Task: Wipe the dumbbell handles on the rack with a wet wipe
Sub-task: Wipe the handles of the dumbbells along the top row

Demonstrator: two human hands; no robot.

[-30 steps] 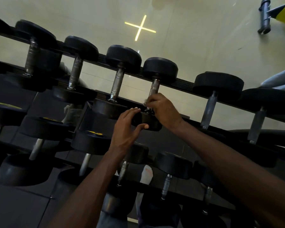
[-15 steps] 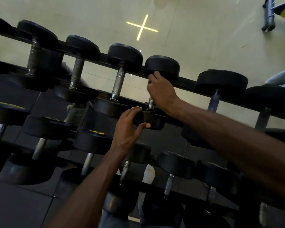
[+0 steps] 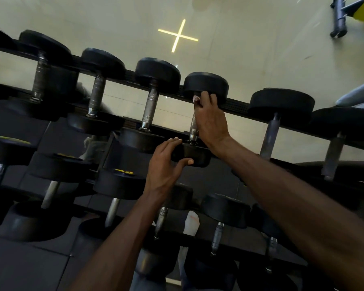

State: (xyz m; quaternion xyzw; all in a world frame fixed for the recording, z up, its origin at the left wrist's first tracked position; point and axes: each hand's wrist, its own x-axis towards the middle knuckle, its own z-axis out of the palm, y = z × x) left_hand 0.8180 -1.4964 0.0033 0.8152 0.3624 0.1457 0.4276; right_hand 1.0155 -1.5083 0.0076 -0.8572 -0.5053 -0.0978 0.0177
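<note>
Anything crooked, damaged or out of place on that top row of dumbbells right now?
Nothing stands out. The top-row dumbbells sit seated on the rack; the right hand wipes one handle while the left hand steadies its near head.

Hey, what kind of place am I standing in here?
Most likely a gym: rows of black rubber-headed dumbbells with metal handles on a tiered black rack, and dark rubber floor tiles.

One view only: head cam, wide-angle, worn by the person. Faces forward and steeply down over the rack (image 3: 235, 102) onto the pale floor (image 3: 261, 49) beyond. Horizon tilted; rack rails run diagonally, upper left to lower right. Close range: both forearms enter from the bottom edge, and the top-tier dumbbells sit within arm's reach. Frame edges show wide-angle distortion.
</note>
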